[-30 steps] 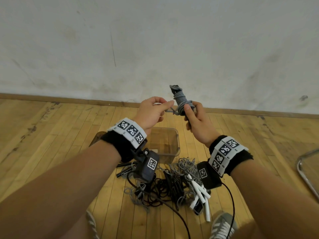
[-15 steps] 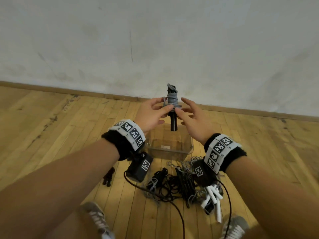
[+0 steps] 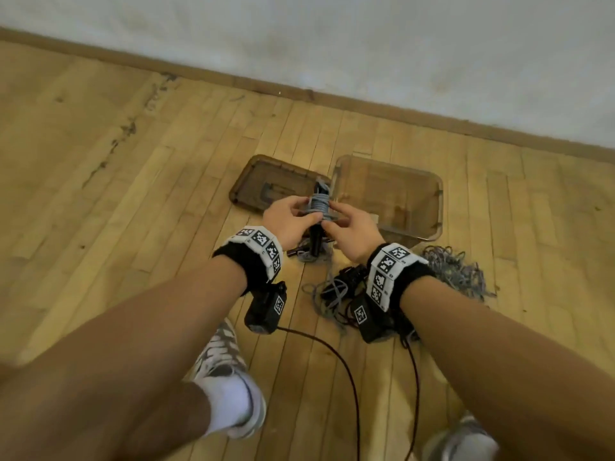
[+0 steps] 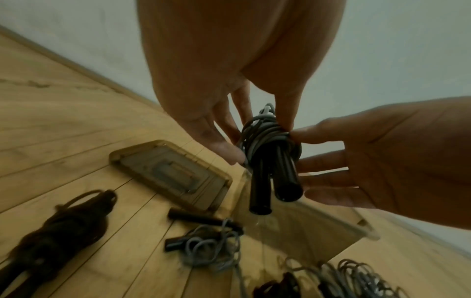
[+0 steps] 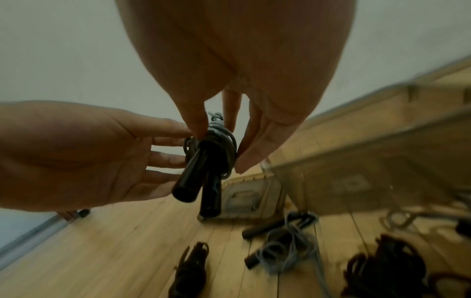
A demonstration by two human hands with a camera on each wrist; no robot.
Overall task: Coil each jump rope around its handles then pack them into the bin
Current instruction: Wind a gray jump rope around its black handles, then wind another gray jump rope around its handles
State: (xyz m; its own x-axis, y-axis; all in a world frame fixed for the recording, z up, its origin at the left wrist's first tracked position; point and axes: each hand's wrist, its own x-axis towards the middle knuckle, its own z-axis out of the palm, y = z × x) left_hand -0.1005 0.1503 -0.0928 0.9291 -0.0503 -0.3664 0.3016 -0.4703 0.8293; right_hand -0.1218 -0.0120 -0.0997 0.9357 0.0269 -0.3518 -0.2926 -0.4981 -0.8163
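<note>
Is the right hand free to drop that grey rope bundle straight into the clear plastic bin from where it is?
Probably yes. The clear plastic bin is open, its brown lid lying beside it on the floor, and nothing shows inside. The right hand holds the coiled grey rope with black handles right beside its near rim.

We see a grey jump rope cord [image 3: 319, 205] wound on glossy black plastic handles [image 4: 272, 181], a translucent brownish plastic bin [image 3: 432, 194], and black wristbands with black-and-white square-patterned tags [image 3: 263, 242].

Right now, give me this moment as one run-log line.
left hand: holds coiled grey rope | right hand: holds same rope | bin: open, empty | loose ropes: on floor
</note>
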